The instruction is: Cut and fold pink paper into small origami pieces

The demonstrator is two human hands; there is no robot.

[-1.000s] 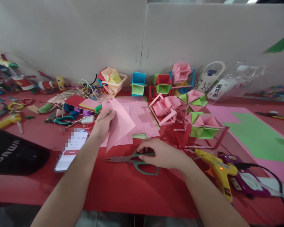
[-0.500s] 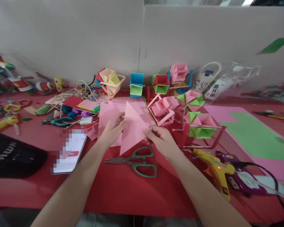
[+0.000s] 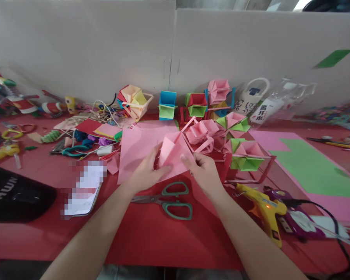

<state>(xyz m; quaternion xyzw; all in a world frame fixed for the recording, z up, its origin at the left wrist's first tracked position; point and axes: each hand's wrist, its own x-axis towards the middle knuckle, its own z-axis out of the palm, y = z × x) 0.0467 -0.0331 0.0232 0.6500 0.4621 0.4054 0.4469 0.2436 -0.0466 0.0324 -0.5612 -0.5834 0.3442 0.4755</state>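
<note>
Both bare hands grip one folded pink paper [image 3: 177,151] at mid-table: the left hand [image 3: 147,171] holds its left side between thumb and fingers, the right hand [image 3: 204,173] pinches its right edge, some fingers of each hidden behind it. At far left, a black object lettered DAWN [image 3: 20,200] is cut off by the edge of view, and beside it a phone [image 3: 86,190] shows only a blocked-out screen. A heap of craft pieces [image 3: 89,140] lies too jumbled to sort. The blade tips of the scissors [image 3: 159,200], just below the hands, are hard to make out beside the left forearm. Counted across the table are one phone, one pair of scissors, seven folded-paper models [image 3: 196,130], some overlapping, one clear bottle [image 3: 266,111] with a white label, and one yellow glue gun [image 3: 264,204] with a lit orange light, next to a purple-and-white block [image 3: 301,219]. The red tabletop [image 3: 169,243], with pink sheets [image 3: 140,142] laid under the hands, meets two white panels [image 3: 84,50] divided by a seam; a slanted green strip [image 3: 334,58] marks the right one.
</note>
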